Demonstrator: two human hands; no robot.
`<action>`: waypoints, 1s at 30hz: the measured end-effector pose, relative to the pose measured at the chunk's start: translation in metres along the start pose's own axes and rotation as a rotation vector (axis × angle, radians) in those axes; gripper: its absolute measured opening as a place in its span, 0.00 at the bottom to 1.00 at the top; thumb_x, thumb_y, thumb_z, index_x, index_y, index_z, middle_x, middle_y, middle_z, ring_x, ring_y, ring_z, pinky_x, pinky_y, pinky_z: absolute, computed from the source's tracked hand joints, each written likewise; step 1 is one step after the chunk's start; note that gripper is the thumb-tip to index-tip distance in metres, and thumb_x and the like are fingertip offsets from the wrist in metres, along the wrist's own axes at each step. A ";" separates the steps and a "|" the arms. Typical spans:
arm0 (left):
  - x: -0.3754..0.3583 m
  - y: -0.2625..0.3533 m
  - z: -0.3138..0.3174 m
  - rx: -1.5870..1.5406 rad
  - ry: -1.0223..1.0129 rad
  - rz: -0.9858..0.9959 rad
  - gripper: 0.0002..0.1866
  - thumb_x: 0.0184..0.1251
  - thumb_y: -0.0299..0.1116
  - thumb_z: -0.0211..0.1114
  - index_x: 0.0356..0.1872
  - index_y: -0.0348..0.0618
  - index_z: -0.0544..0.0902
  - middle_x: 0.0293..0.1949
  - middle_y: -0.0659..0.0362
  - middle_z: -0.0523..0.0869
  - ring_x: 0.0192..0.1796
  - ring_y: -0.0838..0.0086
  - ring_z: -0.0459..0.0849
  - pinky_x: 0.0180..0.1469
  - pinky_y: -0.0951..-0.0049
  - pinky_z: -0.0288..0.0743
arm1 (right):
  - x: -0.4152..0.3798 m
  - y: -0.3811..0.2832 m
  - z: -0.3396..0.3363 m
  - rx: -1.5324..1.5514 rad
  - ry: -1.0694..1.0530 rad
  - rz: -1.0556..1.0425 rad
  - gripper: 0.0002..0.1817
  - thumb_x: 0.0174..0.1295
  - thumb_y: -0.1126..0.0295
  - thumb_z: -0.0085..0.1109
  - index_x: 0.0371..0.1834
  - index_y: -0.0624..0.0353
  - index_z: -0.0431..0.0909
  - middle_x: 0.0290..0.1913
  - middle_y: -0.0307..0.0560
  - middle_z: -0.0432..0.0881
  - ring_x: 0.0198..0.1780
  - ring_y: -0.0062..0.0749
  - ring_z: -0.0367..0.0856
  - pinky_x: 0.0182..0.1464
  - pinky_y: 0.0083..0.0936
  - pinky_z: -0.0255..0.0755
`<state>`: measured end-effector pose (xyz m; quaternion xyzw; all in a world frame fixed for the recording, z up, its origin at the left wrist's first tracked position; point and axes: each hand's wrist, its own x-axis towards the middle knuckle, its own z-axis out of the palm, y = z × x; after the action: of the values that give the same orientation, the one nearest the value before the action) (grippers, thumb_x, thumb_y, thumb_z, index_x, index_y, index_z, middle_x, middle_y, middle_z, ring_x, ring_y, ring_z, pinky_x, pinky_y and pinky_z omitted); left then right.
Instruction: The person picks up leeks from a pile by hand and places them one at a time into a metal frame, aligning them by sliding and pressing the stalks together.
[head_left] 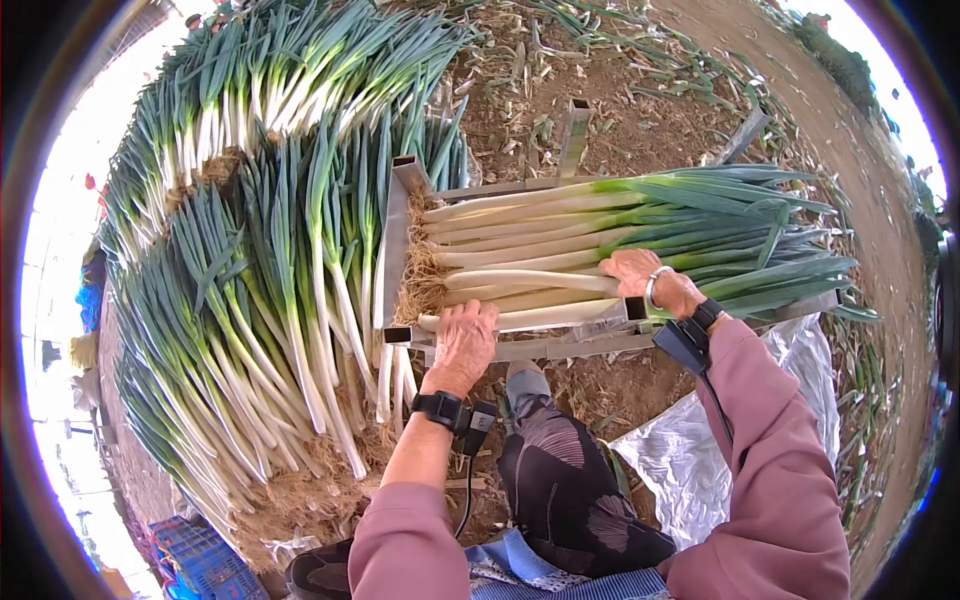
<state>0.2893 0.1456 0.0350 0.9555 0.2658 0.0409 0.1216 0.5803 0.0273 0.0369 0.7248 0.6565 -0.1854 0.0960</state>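
Several leeks (pixel 540 232) lie side by side in a metal frame (pixel 396 255), their roots (pixel 425 262) against its left end plate and their green tops pointing right. My left hand (pixel 465 340) is closed over the white shank of the nearest leek (pixel 555 316), close to its root end. Further along the bundle, my right hand (pixel 637 275) has its fingers curled on a leek (pixel 540 281) where white turns to green. The fingertips of both hands are partly hidden among the stalks.
Large piles of leeks (pixel 290 270) fill the left side. Upright metal posts (pixel 573 137) rise from the frame's far side. A silver sheet (pixel 670 470) lies on the ground at lower right, and a blue crate (pixel 205 560) stands at lower left. Leaf scraps litter the soil.
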 end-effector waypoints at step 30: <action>-0.006 0.004 0.014 -0.023 0.111 -0.016 0.10 0.51 0.28 0.62 0.36 0.42 0.80 0.36 0.52 0.81 0.45 0.57 0.79 0.54 0.60 0.68 | -0.002 -0.016 -0.008 0.268 0.329 -0.093 0.22 0.62 0.51 0.54 0.58 0.41 0.77 0.51 0.45 0.80 0.48 0.45 0.80 0.49 0.39 0.74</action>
<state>0.2881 0.1362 0.0223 0.9481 0.2794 0.0960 0.1178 0.5659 0.0306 0.0468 0.7204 0.6657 -0.1546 -0.1181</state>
